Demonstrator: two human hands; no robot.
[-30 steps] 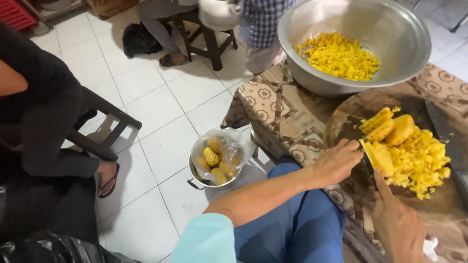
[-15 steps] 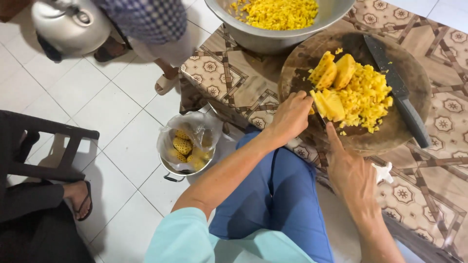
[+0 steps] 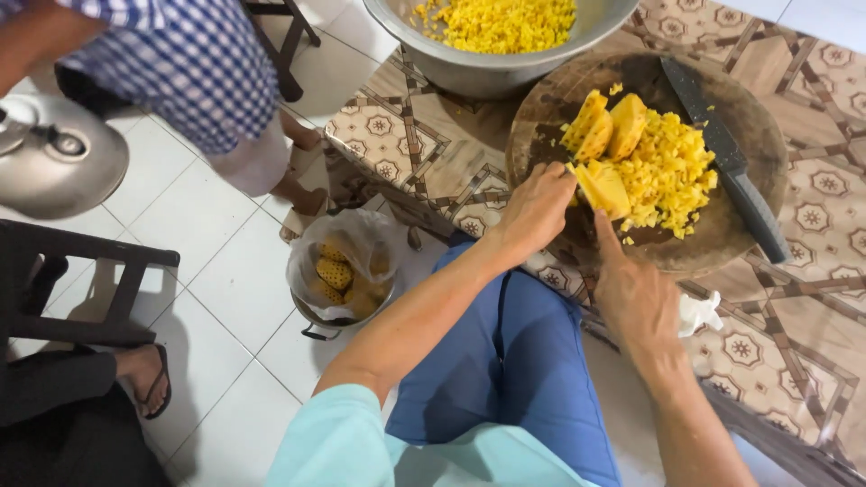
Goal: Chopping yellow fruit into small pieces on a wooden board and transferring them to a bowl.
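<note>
Pineapple wedge [image 3: 603, 188]: yellow, peeled, flat cut face up, at seven o'clock on the round wooden cutting board [image 3: 758, 135], touching the diced pineapple heap [image 3: 667, 176] at its three o'clock; left hand [image 3: 534, 209] grips its near end; right hand [image 3: 636, 293], forefinger extended, touches it from six o'clock.

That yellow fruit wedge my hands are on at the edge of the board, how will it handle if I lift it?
The yellow wedge looks wet and cut-faced, so probably slippery. It seems firm enough to hold its shape, like the wedges lying beside it. Loose chopped bits lie against it on the round board and may scatter.
</note>
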